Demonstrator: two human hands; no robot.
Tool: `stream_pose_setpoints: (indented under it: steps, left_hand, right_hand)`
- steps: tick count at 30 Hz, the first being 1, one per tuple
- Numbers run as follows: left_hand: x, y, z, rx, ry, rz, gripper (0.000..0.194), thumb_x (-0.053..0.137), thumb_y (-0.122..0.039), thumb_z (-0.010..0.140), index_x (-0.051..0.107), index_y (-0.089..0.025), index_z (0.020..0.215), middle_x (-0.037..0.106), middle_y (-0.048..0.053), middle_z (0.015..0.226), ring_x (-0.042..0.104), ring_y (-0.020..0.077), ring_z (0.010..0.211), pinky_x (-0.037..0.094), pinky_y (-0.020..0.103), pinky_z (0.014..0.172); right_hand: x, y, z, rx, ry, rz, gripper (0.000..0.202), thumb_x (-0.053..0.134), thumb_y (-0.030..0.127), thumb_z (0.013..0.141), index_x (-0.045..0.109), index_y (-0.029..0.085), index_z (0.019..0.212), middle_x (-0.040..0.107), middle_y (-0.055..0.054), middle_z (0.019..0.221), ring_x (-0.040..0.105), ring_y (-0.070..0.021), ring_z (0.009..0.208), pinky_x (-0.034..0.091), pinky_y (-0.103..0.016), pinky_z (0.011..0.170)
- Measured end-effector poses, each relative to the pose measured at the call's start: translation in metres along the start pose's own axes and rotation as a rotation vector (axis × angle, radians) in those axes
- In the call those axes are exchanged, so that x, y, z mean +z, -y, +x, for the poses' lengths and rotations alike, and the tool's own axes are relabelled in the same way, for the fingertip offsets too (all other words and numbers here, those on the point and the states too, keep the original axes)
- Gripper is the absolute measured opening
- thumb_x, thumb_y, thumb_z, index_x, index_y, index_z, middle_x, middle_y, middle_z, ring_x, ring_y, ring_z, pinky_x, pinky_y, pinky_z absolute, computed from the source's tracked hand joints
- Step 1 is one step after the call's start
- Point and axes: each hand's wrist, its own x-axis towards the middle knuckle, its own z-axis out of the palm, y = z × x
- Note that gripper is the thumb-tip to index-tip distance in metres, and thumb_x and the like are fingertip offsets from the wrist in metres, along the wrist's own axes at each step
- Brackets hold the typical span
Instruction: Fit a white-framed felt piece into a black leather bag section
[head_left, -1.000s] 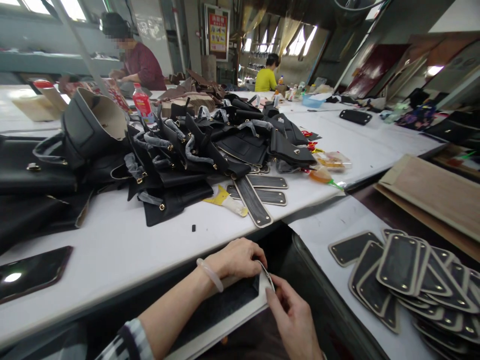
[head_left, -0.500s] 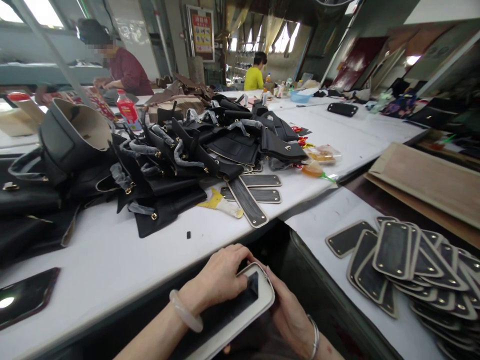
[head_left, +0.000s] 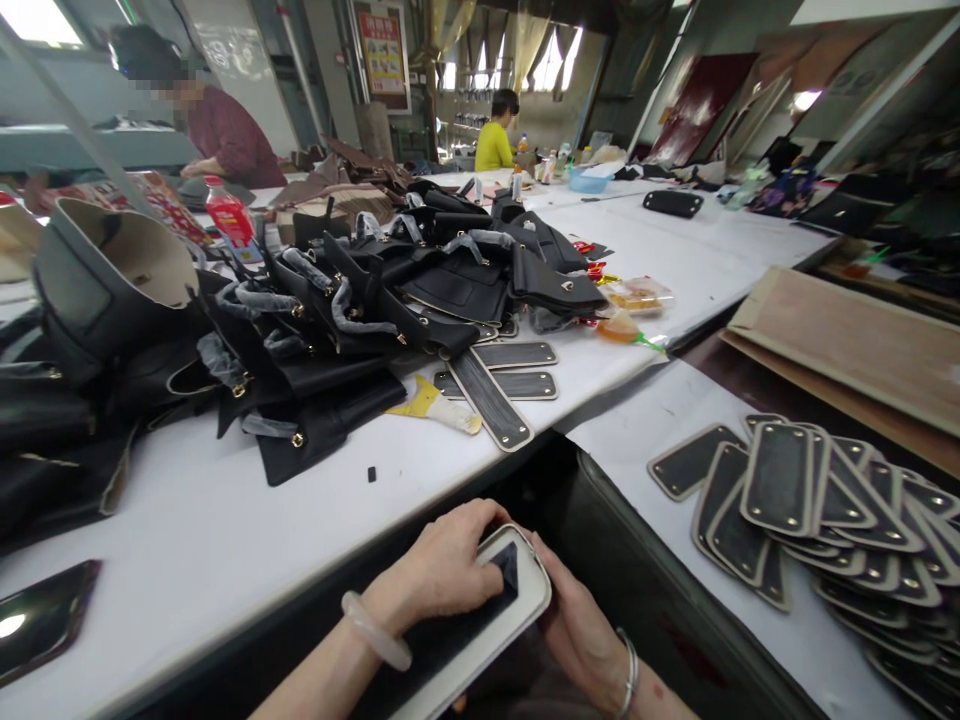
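A black piece with a pale, rounded border [head_left: 529, 590] is held at the lower middle, below the table edge. My left hand [head_left: 450, 560], with a pale bangle at the wrist, is closed over its far left edge, thumb pressed on the dark inner part. Around its far right corner and side is my right hand [head_left: 577, 620], with a silver bracelet; its fingers are partly hidden behind the piece. Black strips with pale edges [head_left: 491, 400] lie on the white table beyond my hands. Many similar black panels [head_left: 784, 480] are piled on the right table.
Black bag parts [head_left: 322, 320] are heaped across the white table [head_left: 217, 540]. A phone [head_left: 49, 615] lies at left, near a red bottle [head_left: 231, 220] farther back. Brown board [head_left: 855, 340] sits at right. Two people [head_left: 229, 130] are in the background.
The view has shifted slightly, so the table items sit a little farther left. My hands keep nearly the same grip on the pale-edged piece.
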Motion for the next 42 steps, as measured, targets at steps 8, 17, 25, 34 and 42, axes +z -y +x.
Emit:
stream_pose_setpoints:
  steps: [8,17,25,34,42]
  left_hand:
    - [0.004,-0.004,0.004,-0.027,0.006,-0.025,0.037,0.055,-0.022,0.067,0.061,-0.025,0.103,0.066,0.002,0.101,0.06,0.0233,0.092,0.046,0.033,0.08]
    - [0.007,0.007,0.008,-0.022,0.031,-0.031,0.036,0.056,-0.021,0.066,0.059,-0.026,0.102,0.065,-0.001,0.1,0.058,0.0215,0.092,0.044,0.031,0.08]
    - [0.008,0.006,0.006,-0.014,0.055,0.016,0.038,0.053,-0.022,0.067,0.058,-0.025,0.104,0.065,0.001,0.103,0.06,0.0231,0.094,0.046,0.033,0.08]
    - [0.001,0.007,0.009,0.051,0.058,0.094,0.046,0.055,-0.024,0.069,0.059,-0.023,0.114,0.067,0.006,0.11,0.063,0.0272,0.097,0.049,0.039,0.086]
    - [-0.033,0.03,-0.085,-0.092,-0.33,-0.234,0.053,0.049,-0.045,0.088,0.053,-0.018,0.132,0.053,0.008,0.141,0.045,0.0261,0.131,0.028,0.042,0.114]
  right_hand:
    - [0.006,0.009,0.001,0.14,-0.024,0.097,0.037,0.067,0.042,0.084,0.072,0.016,0.109,0.073,-0.007,0.103,0.059,-0.0269,0.11,0.039,-0.039,0.102]
    - [0.015,0.016,-0.005,0.033,0.073,-0.098,0.035,0.056,0.042,0.092,0.07,0.016,0.111,0.072,-0.007,0.102,0.06,-0.0219,0.097,0.042,-0.033,0.091]
    - [0.005,0.012,-0.002,-0.089,0.078,-0.468,0.042,0.051,0.049,0.094,0.062,0.023,0.125,0.069,-0.005,0.11,0.061,-0.0226,0.098,0.043,-0.037,0.091]
    - [0.004,0.032,0.012,-0.161,0.093,-0.957,0.064,0.05,0.064,0.087,0.054,0.022,0.135,0.06,-0.006,0.131,0.051,-0.0263,0.122,0.031,-0.04,0.11]
    - [0.007,0.04,-0.001,0.061,0.16,-0.694,0.058,0.057,0.06,0.086,0.055,0.027,0.133,0.059,-0.005,0.133,0.051,-0.0243,0.124,0.031,-0.043,0.11]
